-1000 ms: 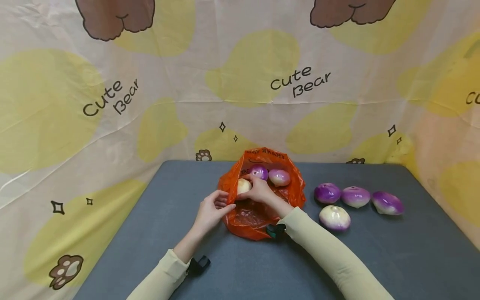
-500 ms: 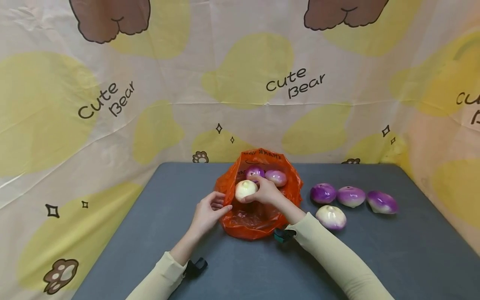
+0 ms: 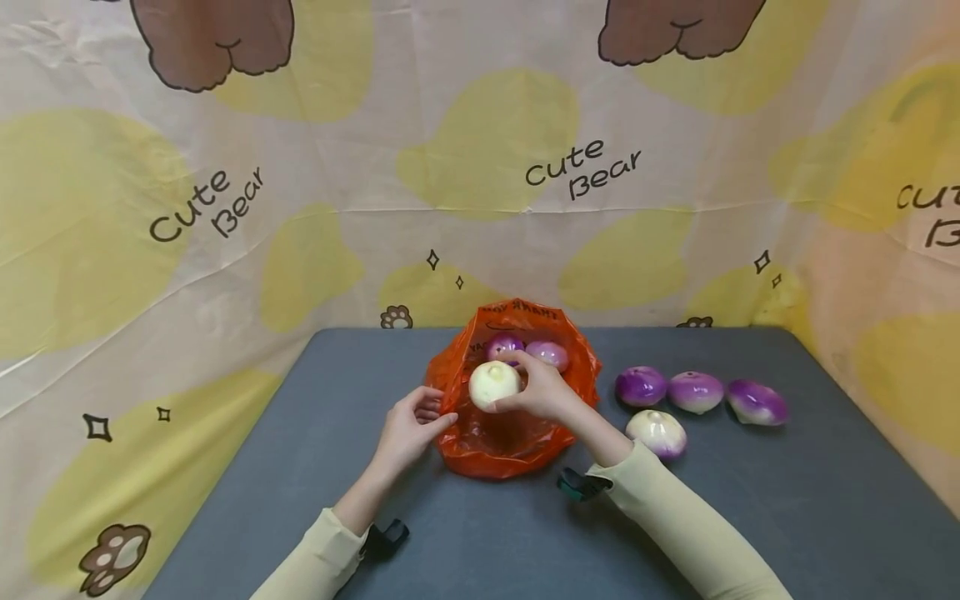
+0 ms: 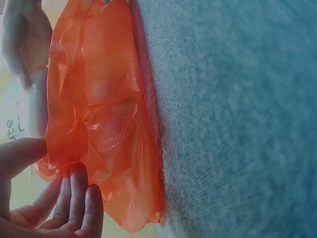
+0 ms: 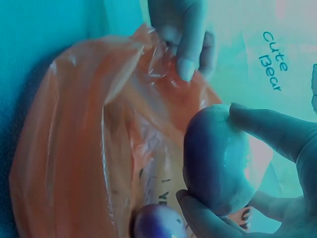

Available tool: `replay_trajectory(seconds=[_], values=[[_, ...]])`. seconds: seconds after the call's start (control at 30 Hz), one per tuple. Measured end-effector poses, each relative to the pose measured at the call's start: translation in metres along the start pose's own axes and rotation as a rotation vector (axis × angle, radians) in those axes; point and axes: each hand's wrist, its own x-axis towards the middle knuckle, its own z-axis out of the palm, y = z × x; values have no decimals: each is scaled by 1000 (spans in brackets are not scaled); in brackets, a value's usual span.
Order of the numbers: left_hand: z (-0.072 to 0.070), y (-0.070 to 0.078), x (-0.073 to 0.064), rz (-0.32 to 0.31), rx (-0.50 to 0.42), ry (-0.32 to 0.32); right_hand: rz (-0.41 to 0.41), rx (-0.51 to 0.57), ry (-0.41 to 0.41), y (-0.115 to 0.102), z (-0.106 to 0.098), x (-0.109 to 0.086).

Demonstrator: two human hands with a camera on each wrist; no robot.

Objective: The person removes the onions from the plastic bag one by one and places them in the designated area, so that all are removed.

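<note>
My right hand [image 3: 543,390] holds a glossy purple-and-white onion [image 3: 494,386] between thumb and fingers, over the mouth of an orange plastic bag [image 3: 510,463]. In the right wrist view that onion [image 5: 218,158] is held apart from the bag's film. My left hand [image 3: 408,429] pinches the bag's left rim, thumb on the inner side and fingers outside, as the left wrist view of the bag [image 4: 111,84] also shows. Two more onions lie inside toward the back: a purple one [image 3: 504,346] and a paler one [image 3: 548,356] partly behind my right hand.
Right of the bag, several onions lie on the grey table [image 3: 480,550]: a dark purple one [image 3: 641,386], a paler one [image 3: 696,392], a purple-and-white one [image 3: 757,403] and a whitish one [image 3: 656,434] in front. A printed cloth [image 3: 480,167] hangs behind the table.
My right hand has drawn the onion up from the bag's left inner side and toward me, so more of it shows. My left hand stays at the rim. The head view has shifted slightly.
</note>
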Motion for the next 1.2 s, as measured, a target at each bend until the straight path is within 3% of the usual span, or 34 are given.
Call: replay_trajectory(seconds=[0.33, 0.63, 1.2], values=[[-1, -1, -1, 2, 6, 8, -29, -1, 3, -3, -11, -24], [0, -4, -2, -6, 14, 18, -28, 63, -38, -1, -26, -47], [0, -4, -2, 0, 10, 14, 24, 71, 42, 30, -78, -78]])
